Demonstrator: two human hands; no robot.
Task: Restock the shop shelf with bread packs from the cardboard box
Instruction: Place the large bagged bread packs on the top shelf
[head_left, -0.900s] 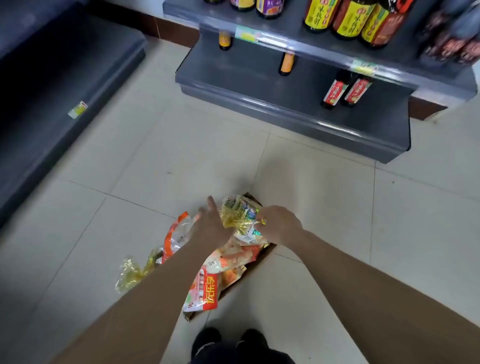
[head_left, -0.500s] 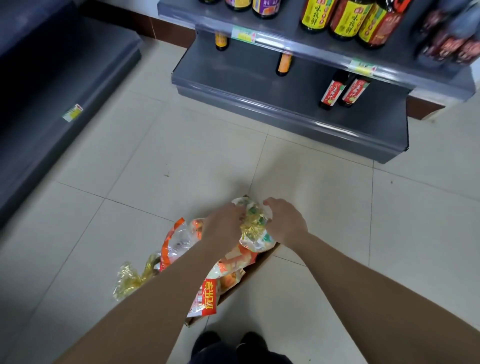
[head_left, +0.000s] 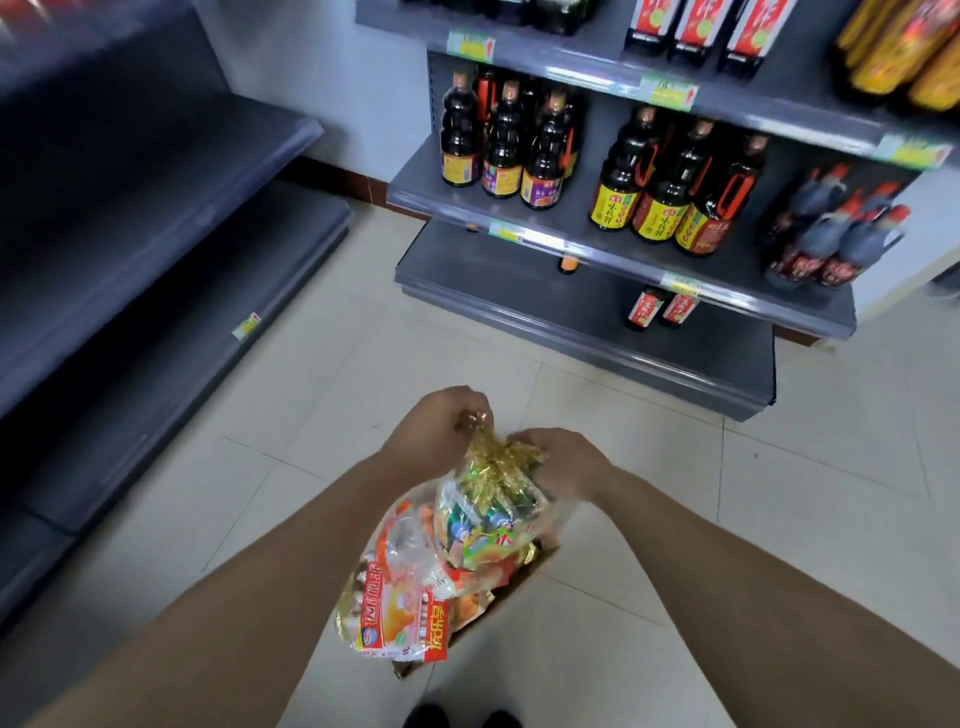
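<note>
Pack (head_left: 485, 512): hangs below your left hand (head_left: 434, 431), which pinches its gold tie (head_left: 491, 457); your right hand (head_left: 563, 462) curls round its neck, seemingly. Box (head_left: 524, 574): beneath the grip, more packs (head_left: 400, 597) inside.

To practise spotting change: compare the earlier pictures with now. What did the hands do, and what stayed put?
The left hand, open at first, closed on the gold-tied top of a bread pack beside the right hand, and together they lifted it upward from the cardboard box. The box stayed on the floor, other packs still inside.
</note>
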